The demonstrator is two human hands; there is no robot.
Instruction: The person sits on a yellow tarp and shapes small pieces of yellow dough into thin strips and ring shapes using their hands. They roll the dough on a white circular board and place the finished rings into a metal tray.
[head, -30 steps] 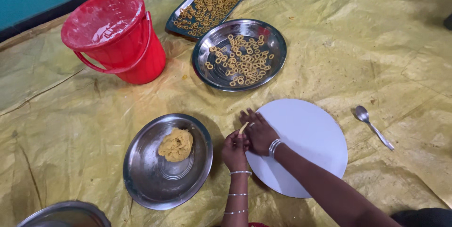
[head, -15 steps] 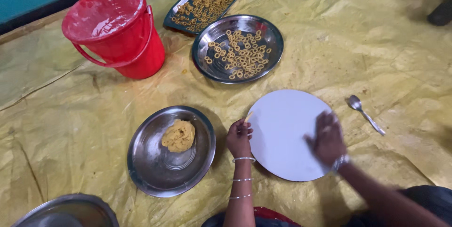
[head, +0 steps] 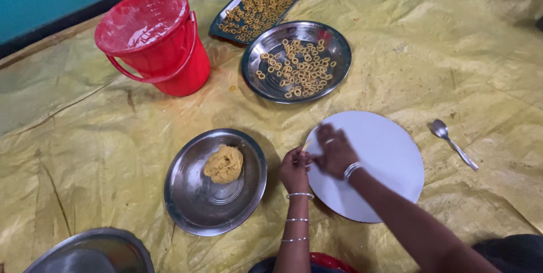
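left hand [head: 294, 170]: at left rim of white round board [head: 384, 154], fingers curled around small strip of dough [head: 306, 145] poking up between both hands. right hand [head: 335, 149]: over board's left edge, blurred, fingertips meeting left hand at same strip; clenched or loose, cannot tell. steel plate [head: 192, 205]: just left of left hand, bearing lump of dough [head: 224, 164]. round steel plate [head: 334, 46] of dough rings, farther off; rectangular tray [head: 226, 24] of rings beyond. red bucket [head: 169, 69] with lid, upper left. spoon [head: 452, 144]: right of board, apart. yellow sheet [head: 85, 137] beneath all.
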